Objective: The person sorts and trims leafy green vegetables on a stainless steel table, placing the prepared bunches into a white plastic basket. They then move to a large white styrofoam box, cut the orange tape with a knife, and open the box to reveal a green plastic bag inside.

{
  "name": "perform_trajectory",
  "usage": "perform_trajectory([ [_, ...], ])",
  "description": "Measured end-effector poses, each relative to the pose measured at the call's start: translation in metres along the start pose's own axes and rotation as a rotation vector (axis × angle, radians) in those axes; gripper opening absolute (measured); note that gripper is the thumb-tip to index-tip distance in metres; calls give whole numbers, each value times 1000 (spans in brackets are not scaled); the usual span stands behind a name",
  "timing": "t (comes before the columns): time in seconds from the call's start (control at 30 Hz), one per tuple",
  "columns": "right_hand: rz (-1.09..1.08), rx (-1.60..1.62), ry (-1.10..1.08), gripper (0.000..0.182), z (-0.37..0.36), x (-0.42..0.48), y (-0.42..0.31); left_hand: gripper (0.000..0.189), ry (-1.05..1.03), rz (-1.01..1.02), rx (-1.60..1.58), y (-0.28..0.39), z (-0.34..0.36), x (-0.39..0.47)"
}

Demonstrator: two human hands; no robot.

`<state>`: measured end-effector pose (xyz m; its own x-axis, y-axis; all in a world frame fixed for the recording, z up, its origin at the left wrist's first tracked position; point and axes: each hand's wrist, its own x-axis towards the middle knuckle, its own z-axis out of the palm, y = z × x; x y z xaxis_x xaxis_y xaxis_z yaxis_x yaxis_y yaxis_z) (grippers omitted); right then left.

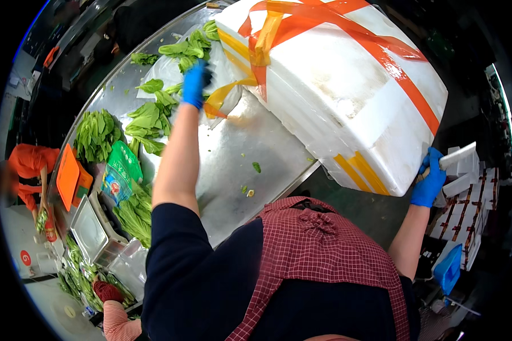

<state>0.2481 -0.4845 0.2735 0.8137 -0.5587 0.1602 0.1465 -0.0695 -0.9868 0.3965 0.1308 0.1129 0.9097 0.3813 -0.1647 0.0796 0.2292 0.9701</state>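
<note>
A large white foam box [324, 85], bound with orange and yellow tape, stands at the upper right with its near corner past the edge of a metal table [269, 140]. My left hand [195, 83], in a blue glove and blurred, is over leafy greens [187, 49] and a clear plastic bag [226, 68]. A loose strip of yellow and orange tape [222, 96] runs from the box to beside it; whether the fingers hold anything cannot be told. My right hand [431, 177], also blue-gloved, is closed round the handle of a knife-like tool with a pale blade [458, 155], beside the box's right corner.
More greens [96, 134], a green printed bag [121, 170], an orange board [68, 177] and a weighing scale [89, 230] line the left side. A co-worker in orange [34, 164] and another's striped sleeve [117, 317] are at the left. White foam boxes [465, 213] are stacked at the right.
</note>
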Motion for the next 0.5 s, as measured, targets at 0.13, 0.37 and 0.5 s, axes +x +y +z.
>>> perform_trajectory([
  [0.13, 24, 73, 82, 10, 5, -2, 3, 34, -42, -272, -54, -135, 68, -91],
  [0.37, 33, 74, 114, 9, 22, -14, -3, 29, 215, -405, -555, -177, 137, -107],
  [0.5, 13, 42, 119, 12, 16, -12, 2, 29, 325, -313, -528, -169, 140, -86],
])
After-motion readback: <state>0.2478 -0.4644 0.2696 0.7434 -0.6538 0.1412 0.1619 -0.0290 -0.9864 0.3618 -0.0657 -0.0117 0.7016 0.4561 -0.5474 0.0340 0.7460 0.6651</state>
